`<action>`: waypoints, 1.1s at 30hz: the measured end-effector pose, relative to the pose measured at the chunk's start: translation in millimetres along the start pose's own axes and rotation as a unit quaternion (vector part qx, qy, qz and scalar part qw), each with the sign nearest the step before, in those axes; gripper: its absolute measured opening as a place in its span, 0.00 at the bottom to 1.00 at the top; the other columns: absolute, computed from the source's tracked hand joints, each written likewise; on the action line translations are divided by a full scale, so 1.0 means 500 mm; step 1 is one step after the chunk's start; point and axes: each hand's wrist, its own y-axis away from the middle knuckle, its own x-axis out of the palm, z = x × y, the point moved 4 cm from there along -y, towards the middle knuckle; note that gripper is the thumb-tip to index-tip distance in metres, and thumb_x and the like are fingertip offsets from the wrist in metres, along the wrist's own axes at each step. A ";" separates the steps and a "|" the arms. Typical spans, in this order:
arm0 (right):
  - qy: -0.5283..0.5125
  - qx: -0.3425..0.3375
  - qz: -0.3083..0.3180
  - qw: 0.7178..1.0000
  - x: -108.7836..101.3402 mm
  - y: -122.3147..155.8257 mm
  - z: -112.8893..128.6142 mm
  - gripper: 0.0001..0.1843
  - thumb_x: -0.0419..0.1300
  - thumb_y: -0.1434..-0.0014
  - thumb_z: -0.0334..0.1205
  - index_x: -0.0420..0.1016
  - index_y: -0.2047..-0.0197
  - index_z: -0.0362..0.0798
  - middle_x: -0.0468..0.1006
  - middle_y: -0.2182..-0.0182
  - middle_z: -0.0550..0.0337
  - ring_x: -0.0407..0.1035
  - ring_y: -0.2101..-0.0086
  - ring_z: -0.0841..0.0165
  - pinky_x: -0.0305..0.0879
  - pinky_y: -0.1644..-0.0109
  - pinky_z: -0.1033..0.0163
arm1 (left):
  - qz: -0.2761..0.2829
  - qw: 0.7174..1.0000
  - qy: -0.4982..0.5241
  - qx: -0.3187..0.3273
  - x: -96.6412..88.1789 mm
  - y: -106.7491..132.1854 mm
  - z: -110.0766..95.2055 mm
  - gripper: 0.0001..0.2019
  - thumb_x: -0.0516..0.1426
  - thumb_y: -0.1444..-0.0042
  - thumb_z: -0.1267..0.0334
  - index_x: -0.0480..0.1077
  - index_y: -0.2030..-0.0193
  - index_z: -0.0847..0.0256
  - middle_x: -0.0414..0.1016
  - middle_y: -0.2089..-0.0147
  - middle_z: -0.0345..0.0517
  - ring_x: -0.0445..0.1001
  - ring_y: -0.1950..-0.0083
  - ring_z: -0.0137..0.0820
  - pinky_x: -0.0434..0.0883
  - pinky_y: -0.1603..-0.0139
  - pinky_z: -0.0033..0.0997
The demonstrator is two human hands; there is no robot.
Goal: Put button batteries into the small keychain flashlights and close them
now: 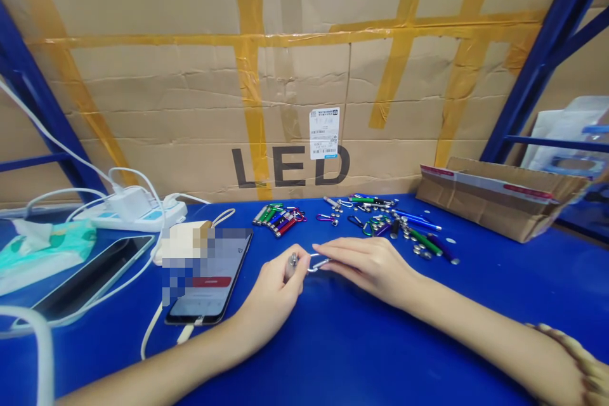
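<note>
My left hand (277, 285) is closed around a small silver metal tube (290, 264) that looks like a mini flashlight, its end sticking up by the thumb. Between my two hands is a silver carabiner clip (318, 262), pinched by the fingertips of my right hand (368, 264). The clip's left end reaches the left fingers; whether it is joined to the tube is hidden. Beyond my hands lies a row of coloured mini flashlights (280, 220) with clips. Loose coloured tubes (425, 241), clips and small round silver pieces are scattered farther right.
A smartphone (209, 285) with a cable lies left of my left hand. Farther left are another phone (90, 276), a tissue pack (52, 247) and a power strip (162, 216) with white cables. An open cardboard box (485, 200) stands back right, before a large taped carton (190, 101).
</note>
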 end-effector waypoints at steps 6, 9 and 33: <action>0.030 0.026 0.053 0.998 0.017 0.000 0.019 0.16 0.46 0.34 0.36 0.70 0.49 0.40 0.76 0.71 0.53 0.70 0.72 0.69 0.68 0.72 0.66 | -0.026 0.994 -0.091 0.051 0.000 0.006 -0.002 0.11 0.45 0.39 0.60 0.58 0.72 0.57 0.53 0.79 0.32 0.52 0.77 0.27 0.53 0.75 0.24; 0.053 0.001 0.073 0.996 0.021 -0.003 0.032 0.18 0.44 0.33 0.36 0.73 0.57 0.38 0.72 0.76 0.55 0.66 0.77 0.69 0.63 0.76 0.66 | -0.017 0.991 -0.111 0.077 0.003 0.010 -0.001 0.10 0.46 0.40 0.64 0.59 0.72 0.56 0.55 0.79 0.32 0.52 0.77 0.27 0.54 0.74 0.23; -0.003 0.042 -0.082 0.996 -0.002 -0.003 0.020 0.12 0.51 0.37 0.33 0.73 0.68 0.42 0.68 0.81 0.62 0.58 0.81 0.76 0.55 0.78 0.69 | 0.002 0.985 -0.170 -0.014 0.004 0.013 -0.005 0.10 0.46 0.39 0.58 0.56 0.71 0.55 0.59 0.79 0.33 0.58 0.77 0.30 0.51 0.74 0.25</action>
